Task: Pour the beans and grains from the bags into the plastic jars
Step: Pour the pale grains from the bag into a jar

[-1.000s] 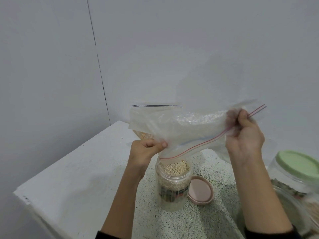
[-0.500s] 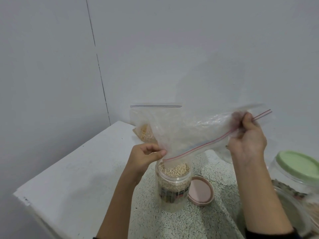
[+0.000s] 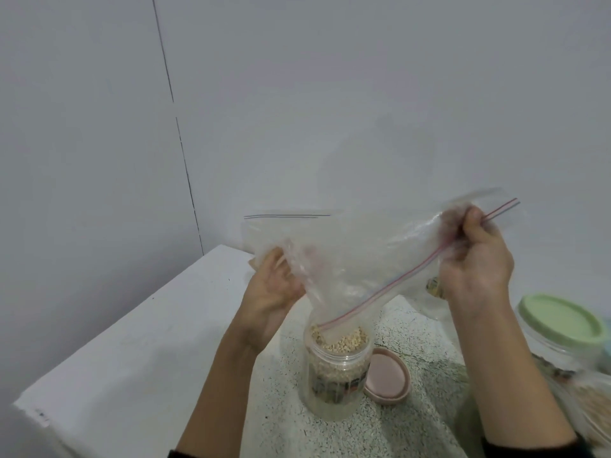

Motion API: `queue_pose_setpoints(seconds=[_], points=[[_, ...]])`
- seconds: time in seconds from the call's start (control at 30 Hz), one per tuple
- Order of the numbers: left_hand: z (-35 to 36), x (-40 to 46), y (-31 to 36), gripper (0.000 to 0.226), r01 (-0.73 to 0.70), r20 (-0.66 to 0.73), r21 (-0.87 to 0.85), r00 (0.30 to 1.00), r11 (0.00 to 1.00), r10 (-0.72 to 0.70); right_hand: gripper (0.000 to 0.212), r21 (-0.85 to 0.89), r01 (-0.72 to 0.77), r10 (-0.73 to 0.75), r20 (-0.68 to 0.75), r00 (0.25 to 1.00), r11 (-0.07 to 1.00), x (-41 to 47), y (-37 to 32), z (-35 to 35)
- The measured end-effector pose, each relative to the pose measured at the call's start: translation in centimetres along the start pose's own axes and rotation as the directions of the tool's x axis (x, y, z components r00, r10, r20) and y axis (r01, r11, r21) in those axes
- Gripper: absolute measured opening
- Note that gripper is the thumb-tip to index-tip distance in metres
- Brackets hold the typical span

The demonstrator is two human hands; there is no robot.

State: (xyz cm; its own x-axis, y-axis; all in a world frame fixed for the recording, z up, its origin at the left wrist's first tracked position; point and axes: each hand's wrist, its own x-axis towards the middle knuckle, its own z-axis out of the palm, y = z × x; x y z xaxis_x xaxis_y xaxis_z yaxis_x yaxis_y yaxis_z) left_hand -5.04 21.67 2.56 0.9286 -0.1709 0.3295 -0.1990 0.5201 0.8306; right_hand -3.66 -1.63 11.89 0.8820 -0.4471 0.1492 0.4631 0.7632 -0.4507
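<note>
Our right hand (image 3: 476, 259) pinches the zip bag (image 3: 357, 259) at its red strip; our left hand (image 3: 274, 289) grips its other side. Its mouth dips into the grain-filled jar (image 3: 334, 375) on the table (image 3: 132, 342). The jar's label is unreadable.

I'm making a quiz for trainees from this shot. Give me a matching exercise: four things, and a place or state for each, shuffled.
1. zip bag
2. open jar
3. pink lid
4. green lid

A. lies on the counter beside the open jar
B. held up in both hands
C. closes a jar at the right
D. full of pale grains

Pairs: 1-B, 2-D, 3-A, 4-C
</note>
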Motion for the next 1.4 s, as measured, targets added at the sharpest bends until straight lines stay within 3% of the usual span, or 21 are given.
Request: queue_pose_setpoints(seconds=[0.1, 0.17, 0.3, 0.43, 0.6, 0.67, 0.87, 0.97, 1.03, 1.13, 1.23, 1.4], points=[[-0.4, 1.8, 2.3, 0.102, 0.025, -0.018, -0.357, 0.999, 0.934, -0.034, 0.018, -0.046, -0.007, 0.009, 0.036, 0.999, 0.999, -0.2, 0.1, 0.7], [-0.7, 3.2, 3.5, 0.101, 0.041, -0.111, -0.442, 0.989, 0.896, -0.100, 0.017, -0.095, -0.014, 0.021, 0.072, 0.997, 0.995, -0.5, 0.3, 1.2], [-1.3, 5.6, 5.2, 0.072, 0.060, -0.241, -0.414, 0.955, 0.908, -0.173, 0.017, -0.190, -0.008, 0.038, 0.154, 0.987, 0.982, -1.1, 0.0, 2.3], [-1.8, 6.8, 6.3, 0.037, 0.041, -0.282, -0.353, 0.948, 0.935, -0.148, 0.010, -0.278, -0.031, 0.111, 0.278, 0.954, 0.960, -1.2, -1.2, 2.9], [-1.1, 6.4, 7.7, 0.015, -0.123, -0.343, -0.376, 0.939, 0.918, -0.015, 0.014, -0.445, 0.024, 0.140, 0.332, 0.933, 0.895, -0.9, -4.3, 2.3], [-0.3, 6.0, 8.3, 0.022, -0.189, -0.336, -0.312, 0.939, 0.931, 0.078, 0.014, -0.485, 0.072, 0.120, 0.353, 0.928, 0.872, -0.5, -5.9, 1.5], [5.7, 4.4, 8.4, 0.025, -0.320, -0.215, -0.255, 0.939, 0.913, 0.269, 0.032, -0.607, 0.173, 0.124, 0.414, 0.902, 0.776, 1.4, -13.1, -1.5], [10.8, 3.2, 6.6, 0.026, -0.349, -0.157, -0.212, 0.934, 0.913, 0.320, 0.042, -0.763, 0.232, 0.116, 0.372, 0.921, 0.603, 3.5, -18.3, -5.3], [13.8, 2.3, 5.0, 0.014, -0.342, -0.076, -0.208, 0.940, 0.916, 0.334, 0.038, -0.843, 0.261, 0.106, 0.347, 0.932, 0.470, 4.6, -21.1, -8.5], [18.8, 1.2, 1.2, 0.020, -0.350, 0.098, -0.066, 0.930, 0.935, 0.355, 0.030, -0.893, 0.239, 0.059, 0.281, 0.958, 0.381, 5.8, -25.5, -14.3], [23.8, -0.4, -3.2, 0.019, -0.313, 0.250, 0.056, 0.924, 0.948, 0.290, 0.029, -0.942, 0.221, -0.016, 0.224, 0.974, 0.252, 6.8, -29.6, -20.6], [29.9, -3.1, -8.9, 0.007, -0.252, 0.570, 0.324, 0.821, 0.912, 0.024, 0.014, -0.968, 0.087, -0.093, 0.067, 0.993, 0.237, 6.7, -35.4, -29.9]])
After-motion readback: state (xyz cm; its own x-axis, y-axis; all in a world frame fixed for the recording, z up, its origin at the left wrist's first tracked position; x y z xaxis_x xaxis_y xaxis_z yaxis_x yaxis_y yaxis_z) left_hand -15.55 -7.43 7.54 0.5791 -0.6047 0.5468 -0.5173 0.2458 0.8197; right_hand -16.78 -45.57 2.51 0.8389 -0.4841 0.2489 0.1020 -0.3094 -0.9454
